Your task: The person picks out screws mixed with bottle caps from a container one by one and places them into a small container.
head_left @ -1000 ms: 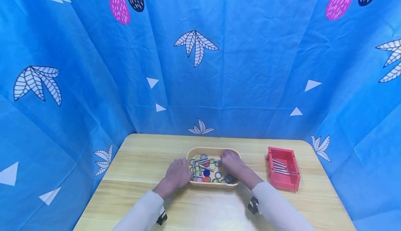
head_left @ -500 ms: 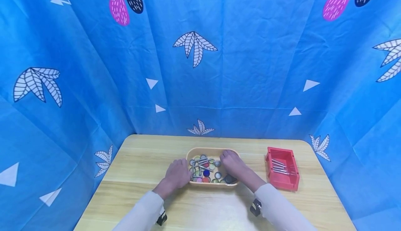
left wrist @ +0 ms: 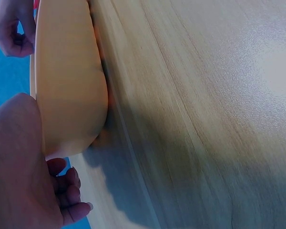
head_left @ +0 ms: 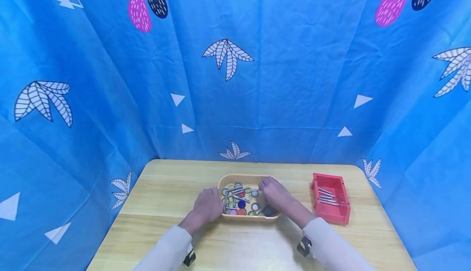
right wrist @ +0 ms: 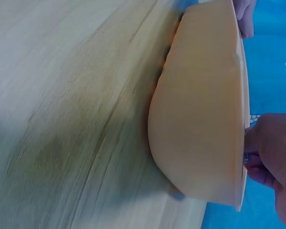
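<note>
A yellow-orange tub [head_left: 250, 218] sits on the table, holding several silver bolts [head_left: 241, 198] and several bottle caps [head_left: 255, 207] in mixed colours. My left hand [head_left: 208, 204] grips the tub's left end; in the left wrist view its thumb side lies at the rim and its fingers [left wrist: 69, 188] curl outside the wall. Reaching over the tub's right part, my right hand [head_left: 274, 193] has its fingers bent inside it. The end of a silver bolt [right wrist: 247, 157] shows pinched between those fingers in the right wrist view. Its palm hides some of the caps.
A red bin [head_left: 333, 218] with several silver bolts [head_left: 326, 197] stands to the right of the tub. The wooden table [head_left: 165, 181] ends at a blue patterned curtain [head_left: 294, 79] at the back and sides.
The head view has shifted slightly. My right forearm has swung a little to the right while its fingers stay in the tub. The left hand keeps its place at the tub's end.
</note>
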Tool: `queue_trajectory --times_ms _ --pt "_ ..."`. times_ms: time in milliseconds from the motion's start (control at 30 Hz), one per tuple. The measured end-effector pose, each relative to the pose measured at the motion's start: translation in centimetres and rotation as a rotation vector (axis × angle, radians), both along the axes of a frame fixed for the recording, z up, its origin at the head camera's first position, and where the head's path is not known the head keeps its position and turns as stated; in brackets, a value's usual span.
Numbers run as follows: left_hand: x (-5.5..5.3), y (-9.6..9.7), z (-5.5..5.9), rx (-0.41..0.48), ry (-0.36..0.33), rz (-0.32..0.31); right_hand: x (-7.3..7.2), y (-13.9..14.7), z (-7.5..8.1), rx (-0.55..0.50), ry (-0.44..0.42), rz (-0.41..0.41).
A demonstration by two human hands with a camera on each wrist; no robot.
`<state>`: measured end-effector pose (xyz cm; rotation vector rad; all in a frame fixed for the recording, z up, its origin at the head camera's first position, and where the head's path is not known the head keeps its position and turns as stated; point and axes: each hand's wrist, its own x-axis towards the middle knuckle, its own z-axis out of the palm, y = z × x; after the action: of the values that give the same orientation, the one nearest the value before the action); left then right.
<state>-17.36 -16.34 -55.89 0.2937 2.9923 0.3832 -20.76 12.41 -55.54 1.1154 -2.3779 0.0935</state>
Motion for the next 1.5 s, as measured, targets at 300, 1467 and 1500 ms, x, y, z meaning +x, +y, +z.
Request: queue_trajectory --times_ms 300,1467,1500 --pt "-0.2 -0.3 -0.8 -0.030 0.050 -0.027 0.5 0.7 0.4 0.019 -0.002 -0.025" --pt "-0.3 -0.2 -0.9 -0.021 0.055 -0.019 1.7 6.0 2.3 -0.107 -0.119 -0.112" --pt "-0.3 -0.2 -1.0 -0.030 0.060 -0.022 1.8 6.2 2.4 -0.109 -0.124 -0.115"
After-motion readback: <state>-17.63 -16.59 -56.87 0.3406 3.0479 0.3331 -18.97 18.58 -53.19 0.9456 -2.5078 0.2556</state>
